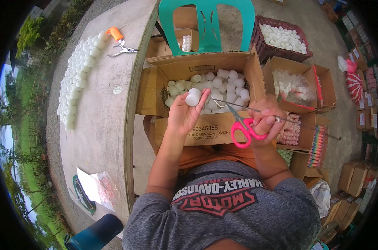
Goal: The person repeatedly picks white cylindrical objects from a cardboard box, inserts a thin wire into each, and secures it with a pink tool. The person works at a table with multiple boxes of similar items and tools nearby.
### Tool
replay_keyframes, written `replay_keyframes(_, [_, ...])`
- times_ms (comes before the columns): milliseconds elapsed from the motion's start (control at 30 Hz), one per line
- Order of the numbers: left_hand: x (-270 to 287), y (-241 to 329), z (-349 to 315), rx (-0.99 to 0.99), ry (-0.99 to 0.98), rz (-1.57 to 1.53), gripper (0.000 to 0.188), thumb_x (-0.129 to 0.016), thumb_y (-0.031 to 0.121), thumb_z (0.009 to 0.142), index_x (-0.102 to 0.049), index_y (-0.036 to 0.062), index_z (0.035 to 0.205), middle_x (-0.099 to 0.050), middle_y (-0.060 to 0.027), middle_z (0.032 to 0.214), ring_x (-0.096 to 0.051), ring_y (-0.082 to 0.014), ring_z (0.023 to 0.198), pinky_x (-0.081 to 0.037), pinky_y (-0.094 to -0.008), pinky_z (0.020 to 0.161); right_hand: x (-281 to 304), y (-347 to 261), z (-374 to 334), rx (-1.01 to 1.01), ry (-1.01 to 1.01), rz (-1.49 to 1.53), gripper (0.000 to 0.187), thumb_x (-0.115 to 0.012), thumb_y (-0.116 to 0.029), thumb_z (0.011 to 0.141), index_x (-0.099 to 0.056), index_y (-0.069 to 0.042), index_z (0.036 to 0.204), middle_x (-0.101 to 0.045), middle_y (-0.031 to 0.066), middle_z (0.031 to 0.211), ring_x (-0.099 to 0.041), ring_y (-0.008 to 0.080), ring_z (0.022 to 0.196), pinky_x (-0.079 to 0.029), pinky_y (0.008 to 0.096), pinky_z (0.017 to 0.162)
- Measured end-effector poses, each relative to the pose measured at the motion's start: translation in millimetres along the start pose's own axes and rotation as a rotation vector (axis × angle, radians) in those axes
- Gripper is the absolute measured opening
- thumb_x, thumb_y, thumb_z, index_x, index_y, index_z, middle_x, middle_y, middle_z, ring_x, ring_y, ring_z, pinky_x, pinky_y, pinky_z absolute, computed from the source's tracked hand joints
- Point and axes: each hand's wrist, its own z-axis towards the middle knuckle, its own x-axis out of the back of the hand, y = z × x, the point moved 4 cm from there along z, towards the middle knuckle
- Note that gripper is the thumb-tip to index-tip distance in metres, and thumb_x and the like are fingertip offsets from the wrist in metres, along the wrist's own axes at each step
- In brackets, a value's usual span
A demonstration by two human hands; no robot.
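My left hand (184, 114) is palm up, its fingers curled around a small white rounded cylinder (193, 97). My right hand (267, 123) grips scissors (249, 126) with pink handles, their blades pointing up and left. Through the same fist runs a thin dark metal rod (238, 106), one end near the fingers of my left hand, the other sticking out far to the right. Just beneath both hands, an open cardboard box (153, 96) holds many similar white cylinders (222, 86). A pale bent wire shows by the rod's left end; what it belongs to is unclear.
On the table (99, 125) at left stand rows of white cylinders (78, 75), orange-handled pliers (121, 45), a plastic bag (106, 189) and a dark blue tumbler (95, 233). A green chair (210, 25) is ahead. A maroon crate (280, 52) and filled boxes (289, 102) line the right.
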Motion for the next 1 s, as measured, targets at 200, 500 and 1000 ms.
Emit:
replay_keyframes(200, [-6, -4, -5, -0.073, -0.026, -0.053, 0.034, -0.038, 0.016, 0.099, -0.035, -0.0127, 0.117, -0.042, -0.0277, 0.124, -0.038, -0.0414, 0.126, -0.036, -0.0452, 0.109, -15, -4, -19, 0.058, -0.206, -0.06, 0.016, -0.046, -0.02, 0.096, -0.05, -0.004, 0.097, -0.054, 0.0094, 0.075, -0.048, 0.0203, 0.054, -0.038, 0.033, 0.048])
replay_keyframes(500, [-18, -16, -16, -0.157, -0.062, 0.102, 0.032, -0.04, 0.019, 0.099, -0.038, -0.0098, 0.112, -0.048, -0.0233, 0.116, -0.042, -0.0381, 0.125, -0.04, -0.0412, 0.107, -21, 6, -34, 0.005, -0.318, -0.147, 0.011, -0.047, -0.015, 0.094, -0.051, -0.005, 0.094, -0.057, 0.0119, 0.078, -0.048, 0.0263, 0.054, -0.038, 0.0361, 0.048])
replay_keyframes(1000, [-46, -24, -40, -0.35, -0.171, 0.557, 0.056, -0.053, 0.013, 0.093, -0.019, 0.0138, 0.138, -0.047, -0.0089, 0.117, -0.044, -0.0325, 0.125, -0.04, -0.038, 0.103, -25, 6, -40, 0.09, -0.378, -0.244, 0.015, -0.04, -0.015, 0.097, -0.041, -0.005, 0.108, -0.057, 0.0139, 0.081, -0.052, 0.0206, 0.057, -0.041, 0.0328, 0.049])
